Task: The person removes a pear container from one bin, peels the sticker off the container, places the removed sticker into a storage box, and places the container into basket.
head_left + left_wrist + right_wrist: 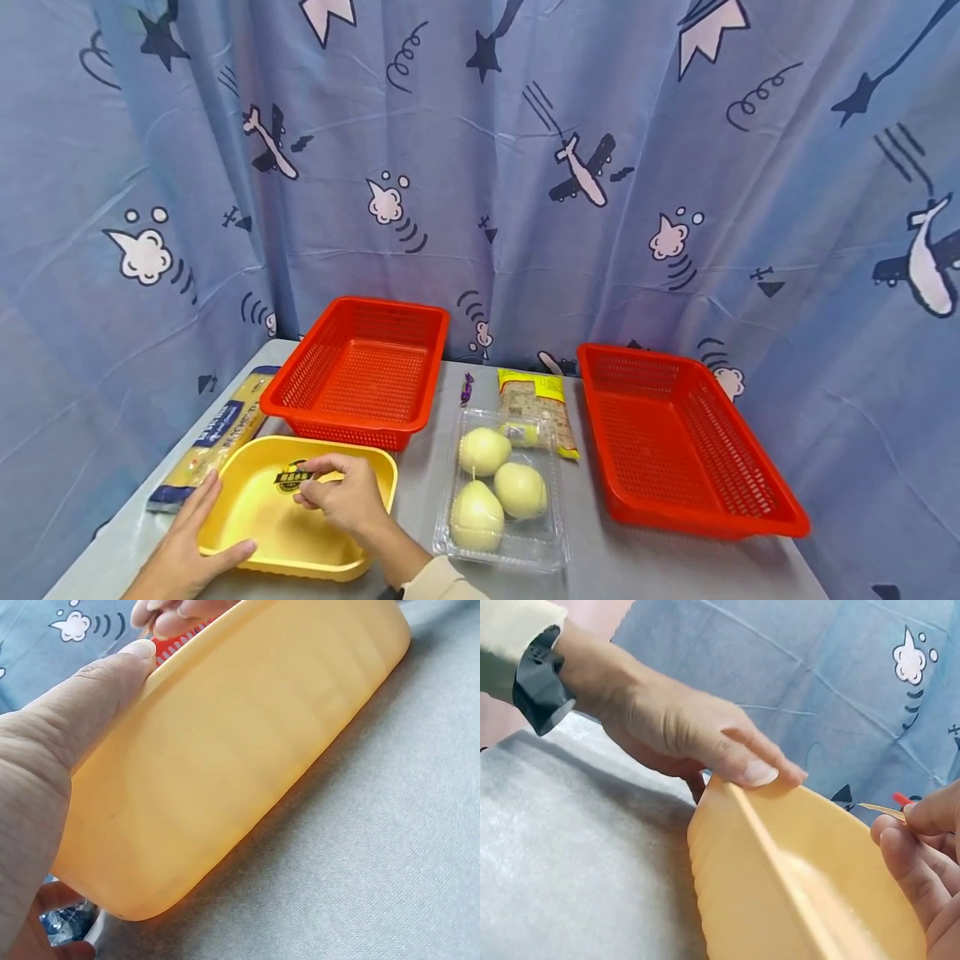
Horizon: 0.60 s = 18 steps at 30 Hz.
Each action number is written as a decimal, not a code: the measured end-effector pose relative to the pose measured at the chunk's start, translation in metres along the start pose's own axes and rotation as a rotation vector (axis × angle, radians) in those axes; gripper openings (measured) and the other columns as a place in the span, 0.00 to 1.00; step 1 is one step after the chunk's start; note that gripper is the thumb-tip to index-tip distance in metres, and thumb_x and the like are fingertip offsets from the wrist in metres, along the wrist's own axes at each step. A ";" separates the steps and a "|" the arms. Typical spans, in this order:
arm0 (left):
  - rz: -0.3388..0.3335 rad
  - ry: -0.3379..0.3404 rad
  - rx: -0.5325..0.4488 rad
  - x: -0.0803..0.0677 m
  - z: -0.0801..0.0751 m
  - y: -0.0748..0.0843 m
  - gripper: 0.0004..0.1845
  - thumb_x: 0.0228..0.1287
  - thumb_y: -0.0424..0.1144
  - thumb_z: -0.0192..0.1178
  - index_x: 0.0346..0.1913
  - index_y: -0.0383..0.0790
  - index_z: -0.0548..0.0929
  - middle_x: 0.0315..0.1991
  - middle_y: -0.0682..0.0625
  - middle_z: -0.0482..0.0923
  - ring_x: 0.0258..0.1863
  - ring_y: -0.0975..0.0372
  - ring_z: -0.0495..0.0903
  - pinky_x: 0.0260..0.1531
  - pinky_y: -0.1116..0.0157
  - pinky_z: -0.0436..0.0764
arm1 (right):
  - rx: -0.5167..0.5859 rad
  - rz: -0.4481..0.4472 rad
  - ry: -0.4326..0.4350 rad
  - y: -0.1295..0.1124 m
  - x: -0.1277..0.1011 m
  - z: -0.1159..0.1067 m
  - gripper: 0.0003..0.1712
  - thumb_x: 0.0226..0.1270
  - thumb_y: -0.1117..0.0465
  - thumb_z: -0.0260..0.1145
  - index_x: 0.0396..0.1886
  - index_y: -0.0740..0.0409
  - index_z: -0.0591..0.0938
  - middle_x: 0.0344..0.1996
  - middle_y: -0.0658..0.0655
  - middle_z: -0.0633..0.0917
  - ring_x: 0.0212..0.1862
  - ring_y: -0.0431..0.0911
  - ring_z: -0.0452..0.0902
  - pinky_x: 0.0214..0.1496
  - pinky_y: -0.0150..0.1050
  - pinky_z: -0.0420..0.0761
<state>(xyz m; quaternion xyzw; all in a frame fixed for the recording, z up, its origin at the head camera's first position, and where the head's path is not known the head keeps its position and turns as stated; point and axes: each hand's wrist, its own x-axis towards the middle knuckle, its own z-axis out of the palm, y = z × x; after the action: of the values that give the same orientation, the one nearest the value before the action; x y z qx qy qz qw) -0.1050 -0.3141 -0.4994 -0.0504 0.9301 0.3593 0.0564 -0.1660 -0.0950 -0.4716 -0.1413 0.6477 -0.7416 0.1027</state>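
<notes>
While the left hand point(197, 533) clamps the yellow tray's point(247, 517) rim at lower left, right hand point(341, 498) fingers pinch the sticker point(294, 477); a hasty tug could tear it.

The yellow tray point(262, 533) at the lower left of the frame is hemmed in: a pasta packet point(213, 437) lies just beside it on the left, a red basket point(360, 375) behind it, and a clear box of pears point(502, 492) to its right. An open strip of bench point(423, 500) is left between tray and box. A second red basket point(682, 442) occupies the right side.
</notes>
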 end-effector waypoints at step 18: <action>0.090 0.083 -0.060 -0.004 0.005 -0.002 0.58 0.59 0.54 0.67 0.74 0.28 0.39 0.74 0.32 0.33 0.67 0.30 0.44 0.53 0.29 0.52 | -0.361 0.119 0.085 0.010 0.012 0.015 0.11 0.50 0.77 0.70 0.26 0.57 0.86 0.19 0.46 0.77 0.16 0.37 0.77 0.20 0.28 0.77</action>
<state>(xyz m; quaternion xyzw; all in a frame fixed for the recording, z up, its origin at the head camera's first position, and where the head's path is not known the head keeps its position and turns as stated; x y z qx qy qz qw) -0.1005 -0.3120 -0.5044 -0.0250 0.9217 0.3870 -0.0001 -0.1726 -0.1146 -0.4787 -0.0875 0.7810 -0.6115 0.0922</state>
